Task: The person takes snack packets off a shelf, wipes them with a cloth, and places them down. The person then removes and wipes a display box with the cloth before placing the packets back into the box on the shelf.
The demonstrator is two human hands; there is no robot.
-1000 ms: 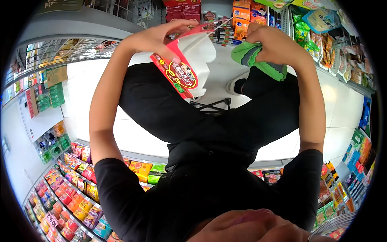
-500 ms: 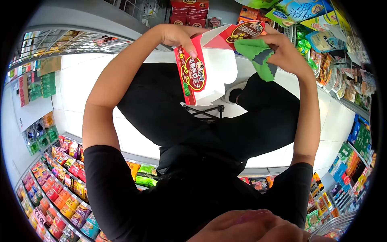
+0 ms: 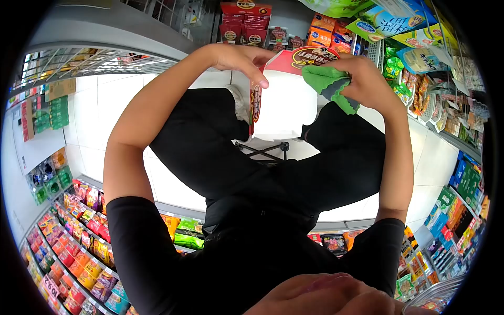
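A red and white cardboard display box (image 3: 289,107) is held up over the gap between my knees, its plain white surface facing me. Red printed panels show along its left side and its top edge. My left hand (image 3: 242,62) grips the box's upper left corner, thumb on the near side and fingers partly hidden behind. My right hand (image 3: 362,81) is closed around a green cloth (image 3: 321,79) with a dark grey patch. That cloth lies against the box's upper right edge. Whether the right fingers also pinch the cardboard is hidden.
Red snack packets (image 3: 255,38) and orange boxes (image 3: 320,37) stand on the shelf ahead. Hanging bags (image 3: 391,23) crowd the upper right. A wire rack (image 3: 105,60) is at left, with packed snack shelves (image 3: 79,252) behind. Below me is a folding stool's black frame (image 3: 268,151).
The box has turned, so its red left panel looks narrower and more white faces me. It has shifted slightly right. Both hands keep their hold, and the cloth sits slightly lower.
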